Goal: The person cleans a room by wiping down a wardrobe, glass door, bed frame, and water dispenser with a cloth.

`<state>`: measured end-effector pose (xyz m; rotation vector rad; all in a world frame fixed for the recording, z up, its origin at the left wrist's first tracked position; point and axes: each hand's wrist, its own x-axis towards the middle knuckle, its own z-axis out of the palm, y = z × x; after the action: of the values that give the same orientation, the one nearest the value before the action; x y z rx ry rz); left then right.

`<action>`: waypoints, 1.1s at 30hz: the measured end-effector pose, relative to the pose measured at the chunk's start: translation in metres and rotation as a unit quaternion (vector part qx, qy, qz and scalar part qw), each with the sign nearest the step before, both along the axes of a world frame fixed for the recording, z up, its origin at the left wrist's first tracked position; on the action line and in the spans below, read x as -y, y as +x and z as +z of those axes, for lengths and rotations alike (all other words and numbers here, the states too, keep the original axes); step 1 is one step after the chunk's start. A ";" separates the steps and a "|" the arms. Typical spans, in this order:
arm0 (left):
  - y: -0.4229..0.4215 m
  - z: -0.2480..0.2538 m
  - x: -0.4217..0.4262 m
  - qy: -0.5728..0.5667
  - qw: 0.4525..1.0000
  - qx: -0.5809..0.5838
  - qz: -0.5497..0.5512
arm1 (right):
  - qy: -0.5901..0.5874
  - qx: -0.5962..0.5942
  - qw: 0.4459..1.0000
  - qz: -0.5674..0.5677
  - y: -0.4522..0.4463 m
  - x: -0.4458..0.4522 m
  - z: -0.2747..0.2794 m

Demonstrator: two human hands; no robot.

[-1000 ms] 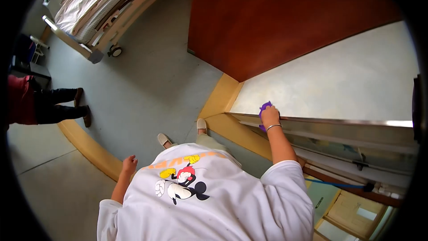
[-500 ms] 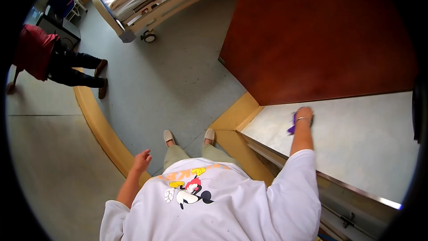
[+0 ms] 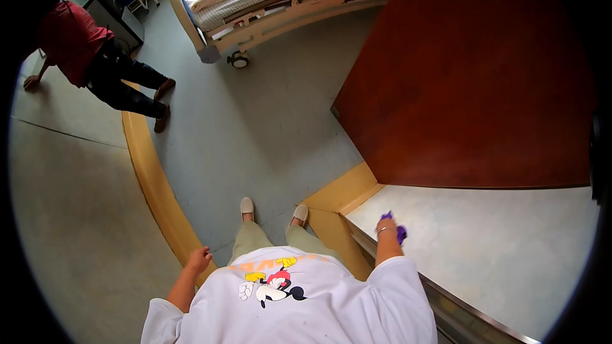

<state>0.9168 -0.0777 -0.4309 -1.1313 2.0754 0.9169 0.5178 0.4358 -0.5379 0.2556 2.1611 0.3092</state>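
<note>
A grey-floored room (image 3: 274,127) holds a wheeled bed with a cream frame and pale bedding (image 3: 299,18), well beyond both hands, while a broad reddish-brown panel (image 3: 472,83) stands just past the right grip (image 3: 386,225). A person in a white cartoon-print T-shirt (image 3: 287,299) has that grip closed around a crumpled purple cloth (image 3: 401,236), which bunches out on both sides of the fingers. The cloth is over a pale grey, metal-edged surface (image 3: 491,248) that spreads to the right of the grip; whether the two touch is unclear. The left grip (image 3: 199,259), loosely half-curled and free, hangs near a curved tan border strip (image 3: 145,172). Far beyond it, a second person in a red top (image 3: 73,41) and dark trousers stands with one arm lowered.
</note>
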 end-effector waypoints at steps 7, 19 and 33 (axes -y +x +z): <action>-0.077 0.011 0.022 0.036 0.995 -0.071 -0.059 | -0.037 0.099 0.972 0.211 0.027 0.050 0.060; -0.116 -0.128 0.182 0.069 0.955 -0.196 -0.214 | 0.056 -0.215 0.947 0.233 0.013 0.064 0.330; -0.230 -0.047 0.145 0.041 0.919 -0.084 -0.382 | 0.346 -0.756 0.438 0.343 0.114 0.066 0.766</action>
<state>0.6863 -0.2227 -0.4777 -0.1328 2.3004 0.6998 0.6323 0.3693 0.2286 -0.0184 3.6662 2.2205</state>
